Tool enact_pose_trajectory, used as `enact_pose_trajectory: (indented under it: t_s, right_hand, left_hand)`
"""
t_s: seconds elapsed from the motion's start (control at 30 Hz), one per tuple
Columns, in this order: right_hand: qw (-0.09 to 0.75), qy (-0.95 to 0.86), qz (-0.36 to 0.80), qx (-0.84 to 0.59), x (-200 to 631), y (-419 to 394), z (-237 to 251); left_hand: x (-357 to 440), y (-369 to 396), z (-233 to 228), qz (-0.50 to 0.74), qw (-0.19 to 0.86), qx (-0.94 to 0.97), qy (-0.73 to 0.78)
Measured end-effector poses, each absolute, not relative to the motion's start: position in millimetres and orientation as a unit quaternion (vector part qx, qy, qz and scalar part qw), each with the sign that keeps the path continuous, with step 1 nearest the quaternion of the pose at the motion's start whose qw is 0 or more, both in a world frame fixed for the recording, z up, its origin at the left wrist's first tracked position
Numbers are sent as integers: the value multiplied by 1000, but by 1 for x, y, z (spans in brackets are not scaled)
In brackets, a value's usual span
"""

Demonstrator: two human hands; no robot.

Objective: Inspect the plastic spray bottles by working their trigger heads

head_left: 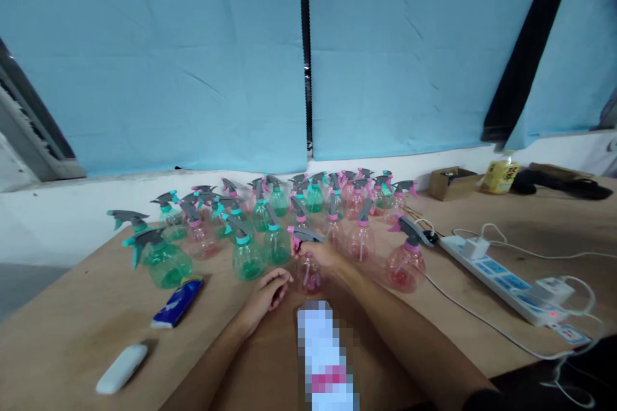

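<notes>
Near the middle of the plywood table (72, 334), a pink spray bottle (308, 270) is standing upright, just in front of the massed rows of pink and green spray bottles (270, 218). The right hand (324, 255) is closing round its neck, fingers wrapped just under the grey trigger head (306, 236). The left hand (267, 292) is resting on the table just left of the bottle, fingers loosely curled and holding nothing; whether it is touching the bottle cannot be told.

Handling, as judged: thin clear plastic, seemingly empty and so light; the round belly is probably smooth and easy to dent, so the stiff neck collar is the better hold.

Also present:
- a blue packet (178, 302) and a white oblong case (120, 369), lying near left;
- a white power strip (501, 276) with a plugged adapter and trailing cables, lying right;
- a small cardboard box (450, 183) and a yellow container (500, 174), sitting far right;
- blue window blinds (193, 58), hanging behind.
</notes>
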State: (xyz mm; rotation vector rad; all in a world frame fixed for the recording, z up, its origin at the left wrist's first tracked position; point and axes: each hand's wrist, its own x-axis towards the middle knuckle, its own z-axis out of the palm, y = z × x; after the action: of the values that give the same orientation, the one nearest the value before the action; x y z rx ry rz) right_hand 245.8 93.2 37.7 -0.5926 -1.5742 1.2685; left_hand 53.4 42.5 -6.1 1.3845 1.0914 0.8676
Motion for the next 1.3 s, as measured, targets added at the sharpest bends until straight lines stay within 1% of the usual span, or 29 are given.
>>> enact_pose_trajectory:
  t_s: [0.3,0.5,0.63,0.73,0.8,0.9,0.97,1.03,1.1,1.17,1.3]
  right_hand:
    - [494,-653,520,-242,244,95,37]
    - [512,-649,513,-230,242,92,38]
    - [509,-656,494,-257,241,93,37]
    - [526,-650,482,-259,241,92,34]
    - [554,-642,471,-244,240,89,30]
    - [626,-627,395,-243,238,83,24]
    - [672,-621,305,-264,235,79,21]
    - [688,-632,214,-285,232,78,21]
    - [672,-664,149,-294,229,77,23]
    - [639,-703,111,-291,225,77,26]
    - [576,-762,102,-279,216,76,40]
  left_hand:
    - [55,40,-4,369,555,588,459]
    - [55,39,-5,369,552,588,463]
    - [56,40,-5,364,545,592,468]
    - [56,38,-2,361,551,598,455]
    - [55,35,2,345,576,603,430]
    - [52,30,9,316,646,587,372]
    - [51,27,13,312,678,576,333]
    - [51,23,15,310,694,573,306]
    - [53,21,16,298,708,573,285]
    - [56,18,17,278,717,579,270]
    - [61,15,18,275,712,588,268]
